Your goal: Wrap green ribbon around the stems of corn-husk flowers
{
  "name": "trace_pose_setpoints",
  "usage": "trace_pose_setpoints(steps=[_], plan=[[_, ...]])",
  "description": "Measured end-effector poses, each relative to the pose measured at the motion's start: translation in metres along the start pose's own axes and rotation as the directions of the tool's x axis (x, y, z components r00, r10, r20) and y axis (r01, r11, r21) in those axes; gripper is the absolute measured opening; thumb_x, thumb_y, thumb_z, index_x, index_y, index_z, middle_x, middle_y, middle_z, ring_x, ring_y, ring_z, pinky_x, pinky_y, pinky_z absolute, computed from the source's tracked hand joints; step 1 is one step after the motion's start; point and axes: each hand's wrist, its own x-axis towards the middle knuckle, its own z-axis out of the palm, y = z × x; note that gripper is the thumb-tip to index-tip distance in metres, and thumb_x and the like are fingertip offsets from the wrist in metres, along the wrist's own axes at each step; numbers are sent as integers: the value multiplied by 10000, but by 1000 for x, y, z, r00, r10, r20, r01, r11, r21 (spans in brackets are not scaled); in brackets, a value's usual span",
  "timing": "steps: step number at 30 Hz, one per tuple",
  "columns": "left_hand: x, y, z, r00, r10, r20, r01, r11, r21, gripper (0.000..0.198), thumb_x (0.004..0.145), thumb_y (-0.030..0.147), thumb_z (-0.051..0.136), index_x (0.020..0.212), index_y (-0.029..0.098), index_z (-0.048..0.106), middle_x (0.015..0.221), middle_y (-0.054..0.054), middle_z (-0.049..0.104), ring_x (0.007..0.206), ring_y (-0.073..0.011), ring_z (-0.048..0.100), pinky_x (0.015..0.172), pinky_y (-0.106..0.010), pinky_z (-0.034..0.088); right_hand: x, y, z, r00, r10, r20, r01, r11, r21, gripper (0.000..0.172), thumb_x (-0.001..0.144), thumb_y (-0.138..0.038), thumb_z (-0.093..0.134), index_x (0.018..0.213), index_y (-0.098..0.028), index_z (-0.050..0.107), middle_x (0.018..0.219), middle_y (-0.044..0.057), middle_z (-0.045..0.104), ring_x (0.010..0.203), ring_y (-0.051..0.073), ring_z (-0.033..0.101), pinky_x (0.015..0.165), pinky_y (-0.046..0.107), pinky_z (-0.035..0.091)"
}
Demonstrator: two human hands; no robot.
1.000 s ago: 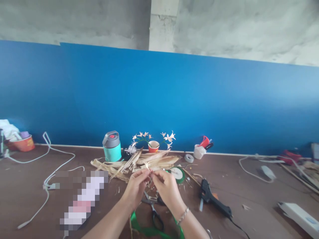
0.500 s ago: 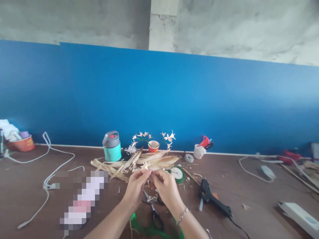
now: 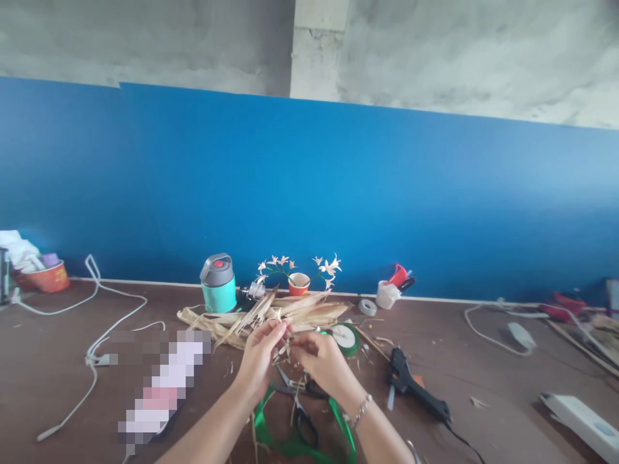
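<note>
Between the thumb and fingers of my left hand (image 3: 258,354) is a small pale husk flower (image 3: 278,314), its petals showing above the fingertips. My right hand (image 3: 322,357) is just below and to the right, fingers pinched together. Small pale pieces (image 3: 284,350) show beside its fingertips; what exactly it pinches is hidden. Below the hands, scissors (image 3: 300,412) lie with their blades apart, ringed by a loop of green ribbon (image 3: 264,428). Dry corn husks (image 3: 314,314) are piled behind, next to a green-edged tape roll (image 3: 345,339).
A paper cup (image 3: 298,284) with flower stems stands at the back, a teal flask (image 3: 218,293) to its left. At right lie a glue gun (image 3: 416,386) and a white box (image 3: 580,422). White cables (image 3: 116,322) run across the left side.
My hands have moved apart. The right one has dropped lower and to the right, while the left has risen slightly with the flower. More of the green ribbon shows.
</note>
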Motion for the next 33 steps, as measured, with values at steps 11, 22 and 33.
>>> trace_pose_setpoints(steps=[11, 22, 33], plan=[[-9, -1, 7, 993, -61, 104, 60, 998, 11, 166, 672, 301, 698, 661, 146, 641, 610, 4, 613, 525, -107, 546, 514, -214, 442, 1, -4, 4, 998, 23, -57, -19, 998, 55, 203, 719, -279, 551, 610, -134, 643, 540, 19, 617, 477, 132, 531, 472, 225, 408], [-6, 0, 5, 999, -22, 33, 21, 999, 27, 270, 641, 291, 718, 858, 144, 655, 718, -16, 637, 599, -113, 571, 561, -210, 455, 3, 0, 4, 997, 51, -53, -42, 987, 157, 216, 713, -319, 574, 625, -133, 643, 527, 15, 603, 451, 114, 482, 440, 216, 355], [-5, -6, 0, 1000, 21, 5, -21, 982, 190, 205, 669, 341, 692, 697, 146, 637, 723, -21, 655, 689, -128, 579, 635, -203, 429, -1, -11, -4, 995, -101, 8, 101, 989, -112, 177, 733, -224, 527, 727, -161, 692, 654, 24, 676, 608, 162, 595, 563, 227, 434]])
